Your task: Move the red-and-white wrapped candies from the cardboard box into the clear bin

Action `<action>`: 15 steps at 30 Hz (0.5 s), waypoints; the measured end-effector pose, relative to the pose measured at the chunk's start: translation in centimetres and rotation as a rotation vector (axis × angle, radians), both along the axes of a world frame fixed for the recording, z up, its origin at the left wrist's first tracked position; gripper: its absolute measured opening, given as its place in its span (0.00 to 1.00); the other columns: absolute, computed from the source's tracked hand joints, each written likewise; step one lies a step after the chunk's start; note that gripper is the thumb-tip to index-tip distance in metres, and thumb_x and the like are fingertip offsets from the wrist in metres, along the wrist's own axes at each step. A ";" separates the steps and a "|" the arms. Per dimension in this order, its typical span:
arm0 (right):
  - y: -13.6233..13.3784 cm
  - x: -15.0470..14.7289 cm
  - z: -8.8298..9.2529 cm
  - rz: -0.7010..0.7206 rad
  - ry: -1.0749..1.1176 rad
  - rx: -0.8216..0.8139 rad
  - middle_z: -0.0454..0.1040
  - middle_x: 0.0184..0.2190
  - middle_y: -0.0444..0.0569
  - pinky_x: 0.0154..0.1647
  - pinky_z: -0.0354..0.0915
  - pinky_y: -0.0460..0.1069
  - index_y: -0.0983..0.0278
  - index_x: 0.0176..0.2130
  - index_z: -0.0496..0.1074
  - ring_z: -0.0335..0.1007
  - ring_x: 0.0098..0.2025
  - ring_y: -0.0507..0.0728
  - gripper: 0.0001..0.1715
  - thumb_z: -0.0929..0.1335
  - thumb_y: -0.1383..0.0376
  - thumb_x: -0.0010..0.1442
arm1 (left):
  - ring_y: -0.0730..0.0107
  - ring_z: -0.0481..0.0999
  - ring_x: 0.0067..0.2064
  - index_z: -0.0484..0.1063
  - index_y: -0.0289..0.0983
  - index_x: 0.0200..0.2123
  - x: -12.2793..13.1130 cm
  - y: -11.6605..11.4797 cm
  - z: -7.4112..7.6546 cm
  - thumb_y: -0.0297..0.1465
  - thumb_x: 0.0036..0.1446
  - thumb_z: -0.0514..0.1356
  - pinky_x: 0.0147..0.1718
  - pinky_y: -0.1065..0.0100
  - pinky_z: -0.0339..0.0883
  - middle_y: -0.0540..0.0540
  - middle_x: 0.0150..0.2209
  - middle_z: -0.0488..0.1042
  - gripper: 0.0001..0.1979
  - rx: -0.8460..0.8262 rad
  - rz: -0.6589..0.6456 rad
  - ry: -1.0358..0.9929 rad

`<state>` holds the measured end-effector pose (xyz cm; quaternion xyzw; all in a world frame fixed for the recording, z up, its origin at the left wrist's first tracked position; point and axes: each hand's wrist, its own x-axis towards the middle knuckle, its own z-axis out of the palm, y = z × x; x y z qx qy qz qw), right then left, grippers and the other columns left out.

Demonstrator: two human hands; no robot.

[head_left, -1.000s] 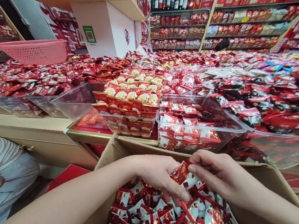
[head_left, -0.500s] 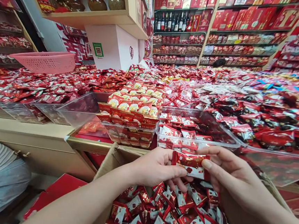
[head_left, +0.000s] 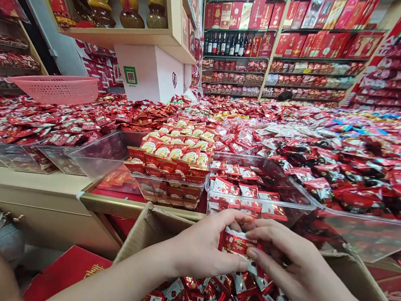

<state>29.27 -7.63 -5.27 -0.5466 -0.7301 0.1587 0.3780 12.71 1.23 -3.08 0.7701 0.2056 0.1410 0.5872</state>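
Between my two hands is a small red-and-white wrapped candy [head_left: 237, 243]. My left hand [head_left: 209, 248] pinches its left side, thumb along the lower edge. The fingers of my right hand [head_left: 283, 255] close on its right end, with the thumb on its face. Below them, an open cardboard box [head_left: 151, 225] holds a loose heap of matching candies [head_left: 199, 298]. Just beyond, a clear plastic bin [head_left: 278, 204] contains similar packets in rows. Whether more than one packet is between my hands cannot be made out.
Left of that bin, durian packets [head_left: 173, 164] are stacked in another clear bin. Candy heaps spread across the counter, with a pink basket [head_left: 58, 88] on the left. A person's arm [head_left: 1, 285] shows at the left edge, near a red box [head_left: 67, 272] on the floor.
My hands have come closer together and moved slightly left and down in view. The candy between them is turned to another face. The camera has tilted up a little.
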 end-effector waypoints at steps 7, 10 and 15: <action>0.4 0.4 -0.7 -0.082 0.394 -0.317 0.63 0.23 0.43 0.24 0.58 0.45 0.64 0.28 0.63 0.58 0.25 0.50 0.11 0.64 0.58 0.54 | 0.74 0.68 0.37 0.53 0.46 0.51 0.1 0.2 -0.3 0.20 0.39 0.61 0.34 0.69 0.64 0.50 0.40 0.62 0.36 -0.267 0.004 -0.104; 0.5 0.5 -0.2 -0.045 0.518 -0.387 0.61 0.21 0.41 0.24 0.55 0.44 0.64 0.26 0.61 0.55 0.24 0.48 0.13 0.66 0.57 0.52 | 0.76 0.69 0.36 0.56 0.41 0.49 0.3 0.5 -0.1 0.19 0.40 0.60 0.35 0.71 0.63 0.50 0.37 0.64 0.32 -0.338 0.016 -0.157; 0.5 0.1 0.1 0.050 0.614 -0.479 0.62 0.22 0.40 0.24 0.54 0.44 0.64 0.33 0.60 0.54 0.24 0.48 0.15 0.65 0.56 0.52 | 0.77 0.69 0.35 0.59 0.39 0.47 0.4 0.4 0.3 0.17 0.40 0.58 0.34 0.72 0.62 0.51 0.35 0.67 0.28 -0.317 0.032 -0.126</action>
